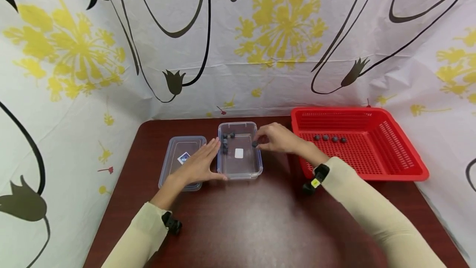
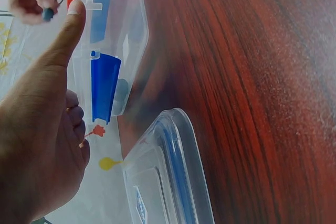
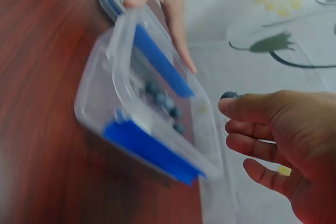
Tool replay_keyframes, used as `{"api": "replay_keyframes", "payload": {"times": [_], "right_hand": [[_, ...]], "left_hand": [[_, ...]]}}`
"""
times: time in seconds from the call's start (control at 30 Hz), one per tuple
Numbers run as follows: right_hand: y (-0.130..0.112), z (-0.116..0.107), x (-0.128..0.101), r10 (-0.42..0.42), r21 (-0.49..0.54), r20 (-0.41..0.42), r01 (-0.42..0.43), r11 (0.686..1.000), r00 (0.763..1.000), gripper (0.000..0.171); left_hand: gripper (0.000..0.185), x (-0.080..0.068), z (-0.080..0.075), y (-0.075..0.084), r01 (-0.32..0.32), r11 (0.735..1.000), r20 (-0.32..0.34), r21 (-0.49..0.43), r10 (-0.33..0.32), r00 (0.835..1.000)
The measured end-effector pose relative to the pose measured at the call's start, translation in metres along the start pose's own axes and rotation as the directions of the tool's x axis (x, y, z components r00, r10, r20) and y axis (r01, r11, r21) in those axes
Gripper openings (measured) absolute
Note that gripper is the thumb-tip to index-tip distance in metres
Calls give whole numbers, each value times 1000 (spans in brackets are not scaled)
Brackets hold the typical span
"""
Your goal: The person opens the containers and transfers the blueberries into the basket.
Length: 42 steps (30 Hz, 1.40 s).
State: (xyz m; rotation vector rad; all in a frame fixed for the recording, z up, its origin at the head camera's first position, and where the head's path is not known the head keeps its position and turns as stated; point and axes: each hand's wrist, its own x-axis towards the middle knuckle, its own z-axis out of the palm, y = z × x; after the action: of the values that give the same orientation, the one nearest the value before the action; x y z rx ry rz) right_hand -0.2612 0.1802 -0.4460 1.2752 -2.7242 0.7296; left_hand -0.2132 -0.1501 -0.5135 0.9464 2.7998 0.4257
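A clear plastic container with blue side clips stands uncovered on the table. Several blueberries lie along its left inner side. My left hand rests at the container's left wall, fingers extended and thumb by the near corner. Over the right rim my right hand pinches one small, dark, round blueberry between thumb and fingertips. In the right wrist view that hand is beside the open top, its other fingers loosely curled.
A clear lid with a blue-and-white label lies left of the container, partly behind the left hand. The red perforated basket on the right holds several more blueberries in a row. Patterned cloth hangs behind the table.
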Motion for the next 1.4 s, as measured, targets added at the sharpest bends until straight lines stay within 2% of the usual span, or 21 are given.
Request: {"api": "replay_keyframes", "payload": {"times": [0.13, 0.27, 0.43, 0.6, 0.7, 0.83, 0.9, 1.17, 1.4], "right_hand": [[16, -24, -16, -21, -5, 3, 21, 1000, 1000, 17], [35, -47, -35, 3, -4, -2, -3, 1000, 1000, 16], [64, -71, -61, 84, -29, -6, -84, 996, 996, 16], [97, -87, -88, 179, -75, 11, -178, 981, 984, 17], [115, -90, -104, 269, -51, 52, -266, 963, 962, 14], [138, -87, -124, 387, 3, 117, -390, 921, 915, 11], [148, -84, -132, 422, 1, 133, -426, 905, 897, 10], [171, -75, -151, 467, -41, 179, -468, 883, 866, 11], [177, -76, -159, 485, -11, 225, -495, 869, 845, 11]], "left_hand": [[130, 0, -1, 0, 8, 1000, -2, 9, -8, 1000], [129, 0, -1, 0, 3, 1000, -1, 10, -3, 1000], [129, 0, 0, 0, 0, 1000, -1, -5, 0, 1000], [129, 0, -1, 1, -1, 1000, -3, 2, 1, 1000], [129, 1, -2, 1, -5, 1000, -4, 5, 5, 1000], [128, 1, -3, 2, -12, 1000, -5, -3, 12, 1000], [128, 1, -3, 2, -12, 1000, -2, -3, 12, 1000], [129, -1, -2, 1, -4, 1000, 8, -8, 4, 1000], [129, -2, -1, 0, 1, 1000, 11, -7, -1, 1000]]}}
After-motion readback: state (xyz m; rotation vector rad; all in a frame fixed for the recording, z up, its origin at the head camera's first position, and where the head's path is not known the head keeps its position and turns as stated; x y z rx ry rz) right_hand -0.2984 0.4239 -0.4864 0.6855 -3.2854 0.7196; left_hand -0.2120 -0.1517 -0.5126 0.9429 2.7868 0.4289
